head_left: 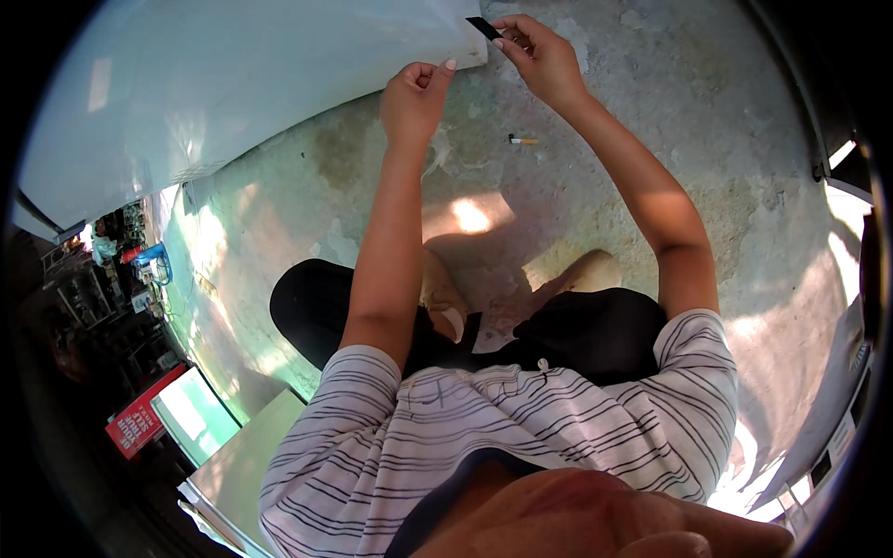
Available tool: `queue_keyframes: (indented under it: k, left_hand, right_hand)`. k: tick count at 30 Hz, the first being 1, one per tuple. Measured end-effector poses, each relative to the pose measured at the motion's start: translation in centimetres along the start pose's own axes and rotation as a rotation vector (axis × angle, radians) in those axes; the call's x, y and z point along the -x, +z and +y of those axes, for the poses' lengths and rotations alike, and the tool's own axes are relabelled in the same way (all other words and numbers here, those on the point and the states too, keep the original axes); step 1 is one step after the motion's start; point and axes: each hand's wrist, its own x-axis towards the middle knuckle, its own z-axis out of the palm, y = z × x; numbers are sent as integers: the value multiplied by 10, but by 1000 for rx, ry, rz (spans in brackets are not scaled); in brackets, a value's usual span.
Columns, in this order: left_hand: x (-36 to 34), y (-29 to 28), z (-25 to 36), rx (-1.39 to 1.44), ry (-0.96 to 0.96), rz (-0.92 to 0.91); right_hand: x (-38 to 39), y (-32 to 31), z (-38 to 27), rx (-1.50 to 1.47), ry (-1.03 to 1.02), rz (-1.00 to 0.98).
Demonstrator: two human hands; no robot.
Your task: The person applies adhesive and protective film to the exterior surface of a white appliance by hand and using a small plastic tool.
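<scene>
A large white panel (279,74) with a smooth, glossy surface fills the far left, its corner reaching toward my hands. My right hand (549,70) pinches a small flat black strip (483,28) between thumb and fingers, just beside that corner. My left hand (416,100) is at the panel's near edge, fingers curled in and thumb pointing up and right. Whether anything is inside its grip is hidden. Both arms are stretched out ahead of me, above the floor.
On the stained concrete floor (335,223) lies a small orange and white stick with a black end (523,140). My bent legs in black trousers (595,335) are close in. A red sign (144,414) and a pale cabinet (246,470) stand at the left; clutter lies behind.
</scene>
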Motion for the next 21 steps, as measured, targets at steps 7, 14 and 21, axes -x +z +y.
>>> queue_keyframes:
  k: [7,14,21]
  left_hand:
    - [-33,20,9,440,-78,162]
    - [-32,26,10,388,152,270]
    - [-35,19,11,371,127,243]
  right_hand:
    - [-12,2,-29,115,-228,115]
    - [-17,6,-28,160,-333,130]
    - [-15,11,-21,196,-366,147]
